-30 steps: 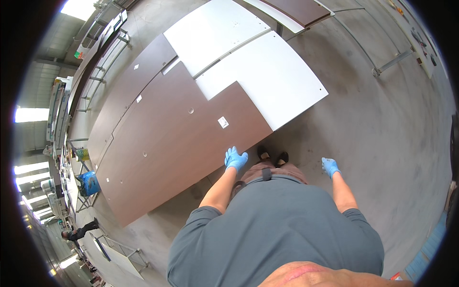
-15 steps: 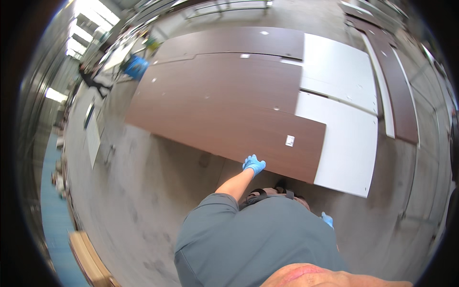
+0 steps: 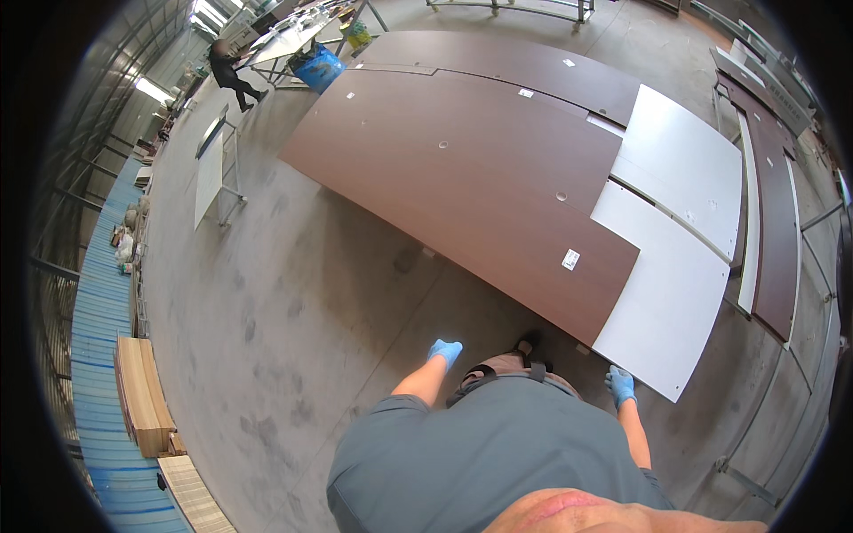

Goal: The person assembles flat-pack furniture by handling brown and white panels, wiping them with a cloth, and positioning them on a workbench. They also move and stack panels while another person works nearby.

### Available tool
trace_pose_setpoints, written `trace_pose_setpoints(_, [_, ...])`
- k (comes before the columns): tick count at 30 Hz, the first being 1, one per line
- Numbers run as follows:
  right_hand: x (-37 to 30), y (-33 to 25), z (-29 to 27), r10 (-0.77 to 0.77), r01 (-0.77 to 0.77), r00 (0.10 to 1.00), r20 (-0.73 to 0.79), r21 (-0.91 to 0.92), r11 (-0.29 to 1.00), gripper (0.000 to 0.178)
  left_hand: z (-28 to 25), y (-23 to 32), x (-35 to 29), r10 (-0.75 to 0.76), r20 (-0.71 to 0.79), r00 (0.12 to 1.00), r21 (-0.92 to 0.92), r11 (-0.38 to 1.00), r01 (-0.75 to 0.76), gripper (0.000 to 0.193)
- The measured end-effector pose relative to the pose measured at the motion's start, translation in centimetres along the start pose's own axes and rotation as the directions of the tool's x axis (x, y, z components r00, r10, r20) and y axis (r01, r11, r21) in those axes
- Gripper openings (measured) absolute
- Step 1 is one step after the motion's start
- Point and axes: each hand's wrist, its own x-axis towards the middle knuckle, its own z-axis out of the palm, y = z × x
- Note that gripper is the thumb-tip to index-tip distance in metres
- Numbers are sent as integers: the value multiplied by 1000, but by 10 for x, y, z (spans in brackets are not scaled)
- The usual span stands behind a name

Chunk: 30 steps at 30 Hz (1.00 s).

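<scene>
My left hand (image 3: 445,353), in a blue glove, hangs over the floor, apart from the panels, with its fingers closed and nothing visible in them. At the near edge of a white panel (image 3: 662,298) is my right hand (image 3: 620,385), also blue-gloved, with curled fingers. Whether they grip that edge is hidden. A large brown panel (image 3: 462,169) with a stepped right end lies beside the white one and bears a small white label (image 3: 570,259). Behind it runs a narrower brown panel (image 3: 506,67). A second white panel (image 3: 680,169) lies beyond the first.
Dark brown strips (image 3: 771,195) rest on a rack at the right. A blue barrel (image 3: 318,68) stands by a cluttered worktable (image 3: 289,40) at the far left, where a person (image 3: 229,73) in dark clothes is. Stacked wooden boards (image 3: 142,391) lie at the left over a blue surface.
My left hand has drawn back from the brown panel's edge and its fingers have closed. My right hand has come forward to the white panel's edge. The view has turned left.
</scene>
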Motion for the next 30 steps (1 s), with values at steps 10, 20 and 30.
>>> trace_pose_setpoints(10, [-31, 40, 1, -27, 42, 999, 41, -431, 901, 47, 54, -6, 41, 295, -224, 929, -244, 906, -346, 37])
trace_pose_setpoints(20, [-64, 86, -27, 93, -139, 984, -150, -329, 934, 44, 51, 43, -3, 318, -93, 944, -69, 943, -324, 69])
trace_pose_setpoints(30, [-85, 118, -35, 144, -175, 983, -113, -342, 923, 45, 71, 55, 2, 396, -48, 917, -57, 916, -398, 63])
